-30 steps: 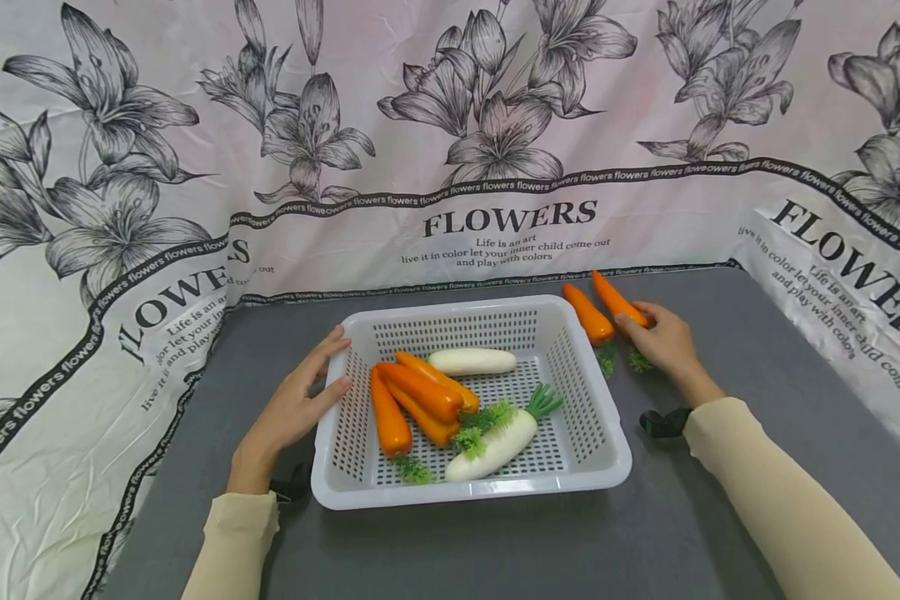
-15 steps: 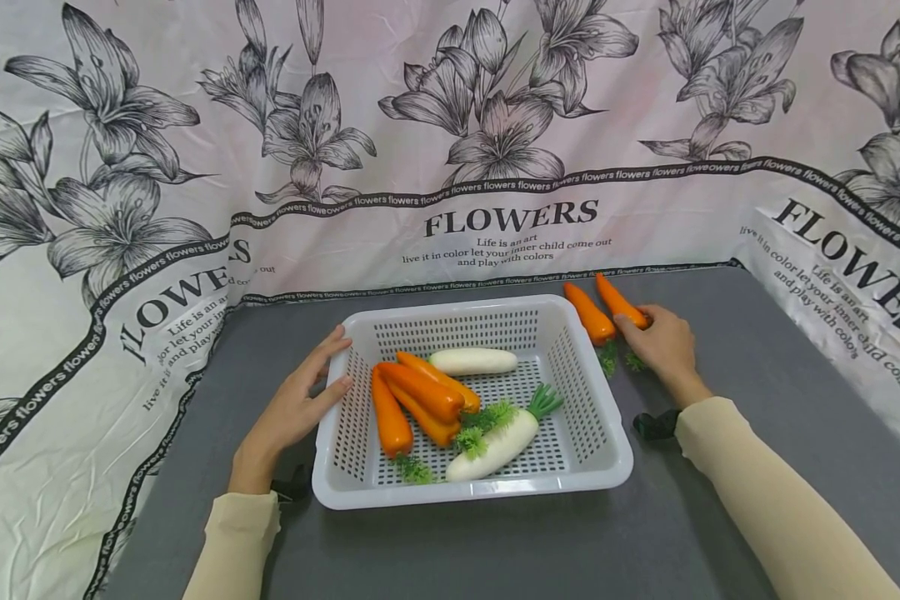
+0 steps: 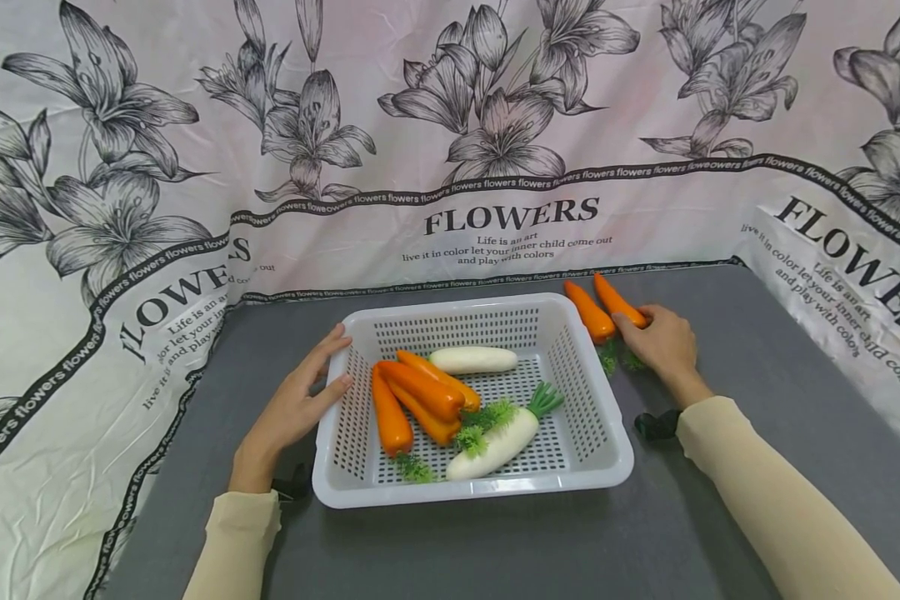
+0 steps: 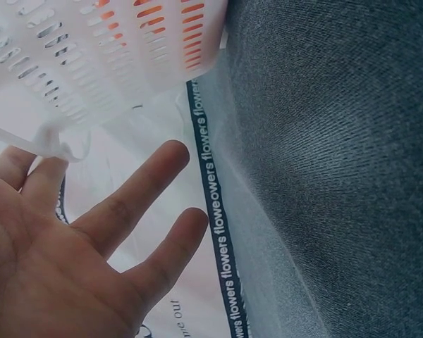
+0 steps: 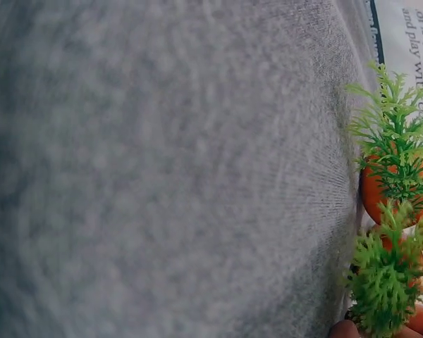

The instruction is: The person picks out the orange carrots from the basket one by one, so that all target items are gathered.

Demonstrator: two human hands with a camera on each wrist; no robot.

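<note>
At the left rim of the basket [image 3: 472, 493]: your left hand [image 3: 292, 408] rests there with fingers straight and spread apart, two of them clear of the plastic in the left wrist view; the light touch probably steadies the basket, which sits flat on the table [image 3: 450, 554]
Carrot in your grip [image 3: 618, 300]: it is outside, beyond the basket's right side; your right hand [image 3: 662, 342] has thumb and fingers clamped on its thick leafy end, likely because that end is nearest you; the right wrist view shows only a few fingertips behind leaves, and you cannot tell whether the carrot touches the table
Carrot beside it [image 3: 588, 312]: it lies just left, leaves toward you, tip toward the sheet [image 3: 330, 250], perhaps so both present the same end
Basket load: carrots overlap on the left at mixed angles, which suggests loose laying rather than sorting; leaves lie over the near radish [image 3: 498, 446], while the far radish [image 3: 472, 360] lies near the back wall
Carrots: six, four inside and two outside
Radishes: two, both inside
Baskets: one
</note>
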